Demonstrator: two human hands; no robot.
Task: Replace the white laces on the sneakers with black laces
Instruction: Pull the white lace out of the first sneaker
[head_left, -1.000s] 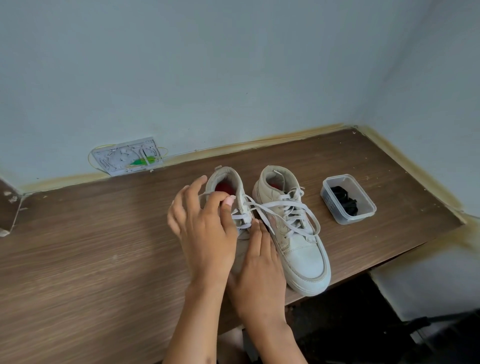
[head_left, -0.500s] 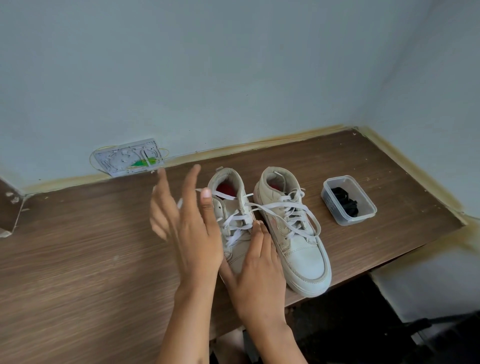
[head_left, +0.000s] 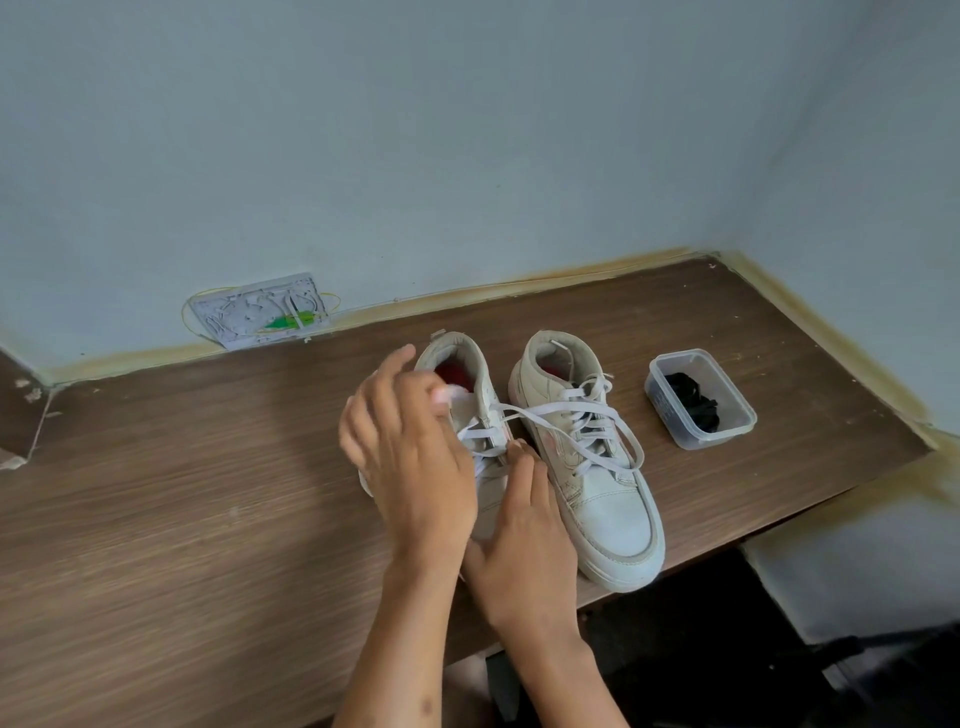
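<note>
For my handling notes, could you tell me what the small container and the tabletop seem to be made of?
Container: apparently clear, slightly frosted plastic; the black laces show through its walls. Tabletop: brown wood-grain, matte, possibly laminate rather than solid wood.

Bare tabletop (head_left: 156, 519) left of sneakers (head_left: 587, 467); container (head_left: 698, 400) blocks right.
</note>
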